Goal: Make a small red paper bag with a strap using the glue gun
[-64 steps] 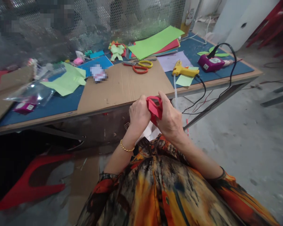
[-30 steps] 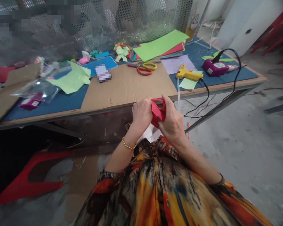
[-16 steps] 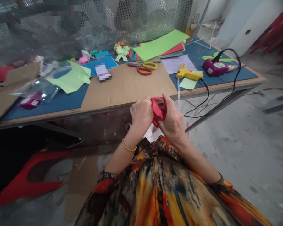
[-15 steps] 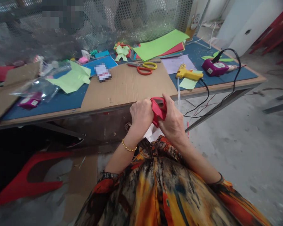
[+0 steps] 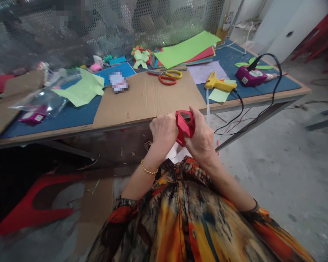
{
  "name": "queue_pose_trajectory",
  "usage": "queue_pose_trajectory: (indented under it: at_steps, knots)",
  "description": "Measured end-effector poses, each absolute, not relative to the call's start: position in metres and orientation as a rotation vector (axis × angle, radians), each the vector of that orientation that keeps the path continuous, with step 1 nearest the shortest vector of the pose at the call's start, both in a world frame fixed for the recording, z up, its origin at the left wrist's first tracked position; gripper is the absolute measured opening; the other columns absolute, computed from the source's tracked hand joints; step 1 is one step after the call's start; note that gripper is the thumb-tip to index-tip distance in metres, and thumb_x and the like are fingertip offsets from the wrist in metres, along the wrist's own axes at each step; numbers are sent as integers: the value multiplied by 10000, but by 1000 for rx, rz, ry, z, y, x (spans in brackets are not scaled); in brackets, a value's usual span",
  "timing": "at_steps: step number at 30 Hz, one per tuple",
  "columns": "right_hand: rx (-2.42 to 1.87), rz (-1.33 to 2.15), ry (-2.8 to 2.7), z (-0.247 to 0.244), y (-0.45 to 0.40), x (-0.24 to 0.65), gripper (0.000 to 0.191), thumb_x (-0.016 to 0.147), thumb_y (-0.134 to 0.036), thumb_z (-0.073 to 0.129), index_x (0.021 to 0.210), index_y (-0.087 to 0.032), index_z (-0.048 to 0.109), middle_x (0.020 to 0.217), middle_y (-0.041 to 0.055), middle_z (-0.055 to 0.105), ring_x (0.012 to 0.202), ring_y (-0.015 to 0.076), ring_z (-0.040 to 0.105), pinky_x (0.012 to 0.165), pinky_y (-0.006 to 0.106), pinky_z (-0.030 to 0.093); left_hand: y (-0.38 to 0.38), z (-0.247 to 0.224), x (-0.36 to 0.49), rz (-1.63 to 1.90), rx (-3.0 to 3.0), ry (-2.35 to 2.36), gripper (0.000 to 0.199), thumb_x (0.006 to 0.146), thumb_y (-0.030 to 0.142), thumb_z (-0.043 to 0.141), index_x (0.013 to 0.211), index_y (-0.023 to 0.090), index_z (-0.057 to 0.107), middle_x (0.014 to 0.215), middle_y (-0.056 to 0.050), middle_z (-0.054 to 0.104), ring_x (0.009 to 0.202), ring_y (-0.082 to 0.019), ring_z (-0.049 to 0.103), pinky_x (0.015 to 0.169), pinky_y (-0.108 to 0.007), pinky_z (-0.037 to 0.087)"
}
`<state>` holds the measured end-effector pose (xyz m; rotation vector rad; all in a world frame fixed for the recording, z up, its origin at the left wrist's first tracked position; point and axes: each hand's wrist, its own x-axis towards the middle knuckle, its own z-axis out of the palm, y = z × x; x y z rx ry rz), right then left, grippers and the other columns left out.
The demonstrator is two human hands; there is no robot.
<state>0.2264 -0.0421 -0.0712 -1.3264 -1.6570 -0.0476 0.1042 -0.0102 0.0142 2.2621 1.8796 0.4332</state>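
Note:
Between my two hands is a piece of folded red paper (image 5: 184, 125), bent into an open, angular shape. My left hand (image 5: 165, 131), with a gold bead bracelet at its wrist, is closed on the paper's left side; its fingertips are hidden. Gripping the right side, my right hand (image 5: 200, 136) has its thumb and fingers around the paper. Both hands are in front of the table's near edge, over my lap. Beyond them lies a flat sheet of brown cardboard (image 5: 150, 100), with scissors (image 5: 168, 77) with red and yellow handles on its far part.
A yellow glue gun (image 5: 220, 84) lies at the right, its cord running off the table edge. Near it sits a purple box (image 5: 250, 76) with a black plug. Green paper (image 5: 190, 49) tops a stack at the back. A red stool (image 5: 30, 211) stands low on the left.
The red paper has turned slightly in my hands, so its folded faces show a bit more. Both hands keep their hold. The camera view has shifted slightly.

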Motion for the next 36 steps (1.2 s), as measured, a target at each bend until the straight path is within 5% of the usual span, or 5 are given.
queue_pose_trajectory:
  at_steps: [7,16,28,32,36]
  knots:
    - [-1303,-46,-1651,-70,-41,232,775,886,-123,606,1632,-192,406,1508,173,676,1241,322,747,1011,486,666,-4,0,94,739,2126,1688,340,997,280,680,1330,221,718,1116,-133,835,968,-318,758,827,-391,504]
    - [-1316,-2,-1649,-70,-42,232,778,913,-147,618,1652,-208,383,1479,166,690,1221,320,759,997,476,673,-7,-3,101,828,2139,1729,129,1011,209,619,954,248,728,843,-74,763,762,-267,680,734,-360,419]
    - [-1319,58,-1613,-65,-40,235,731,877,-158,635,1583,-225,455,1393,157,728,1098,307,771,947,486,670,-3,-5,91,899,2026,1490,122,995,224,666,1096,227,733,1124,-114,818,1106,-316,761,982,-447,548]
    - [-1305,189,-1621,-54,-39,252,711,843,-171,694,1529,-257,528,1054,51,769,874,240,744,816,422,655,3,-13,58,911,1689,942,592,944,489,791,1430,194,624,1497,-197,690,1372,-351,672,1099,-476,561]
    - [-1263,383,-1630,-39,-41,267,694,784,-133,672,1466,-236,595,883,-20,707,730,168,666,732,345,598,2,-32,37,864,1444,777,863,816,621,899,1499,197,584,1576,-224,617,1409,-388,641,1133,-532,560]
